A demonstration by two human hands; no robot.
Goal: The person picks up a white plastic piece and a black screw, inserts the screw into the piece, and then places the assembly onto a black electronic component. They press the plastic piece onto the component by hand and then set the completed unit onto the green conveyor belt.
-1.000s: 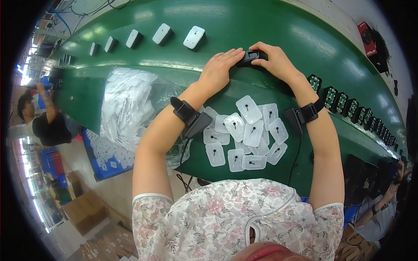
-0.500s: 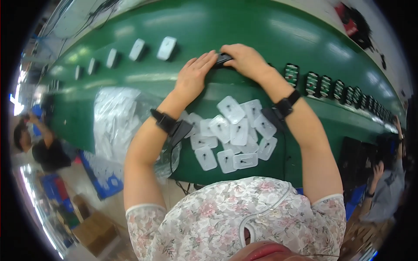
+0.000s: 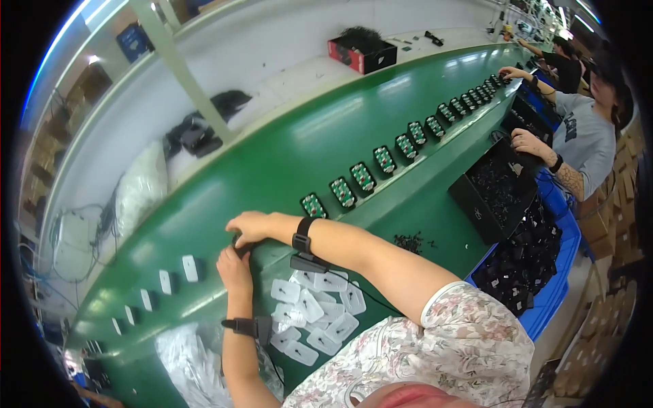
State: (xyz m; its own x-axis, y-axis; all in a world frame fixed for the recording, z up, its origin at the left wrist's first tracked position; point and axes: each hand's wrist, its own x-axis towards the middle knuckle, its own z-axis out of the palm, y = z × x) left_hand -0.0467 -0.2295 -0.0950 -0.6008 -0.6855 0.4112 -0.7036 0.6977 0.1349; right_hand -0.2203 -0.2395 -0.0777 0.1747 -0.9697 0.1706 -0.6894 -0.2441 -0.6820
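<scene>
Both hands meet at a small black housing [image 3: 241, 247] on the green bench [image 3: 299, 139]. My left hand [image 3: 234, 269] grips its near side. From the far side, my right hand [image 3: 249, 227] curls its fingers over it. Most of the housing is hidden by the fingers. Close to my forearms lies a loose pile of translucent white covers [image 3: 311, 307], many with a small black piece on them. Beyond my left hand, several white-topped units [image 3: 190, 268] stand spaced in a row. Black housings with green circuit boards [image 3: 342, 192] line up to the right of my hands.
A clear plastic bag [image 3: 187, 364] of white pieces lies near my left forearm. To the right are small black parts [image 3: 408, 242], a black box [image 3: 476, 211] and a blue bin [image 3: 561, 262] of black parts. A co-worker [image 3: 585, 146] reaches over the bench. A red-and-black box [image 3: 362, 54] sits behind.
The view has swung toward the right, showing more of the board row, the bins and the co-worker. Both hands stay on the black housing, my right hand's fingers now further over it.
</scene>
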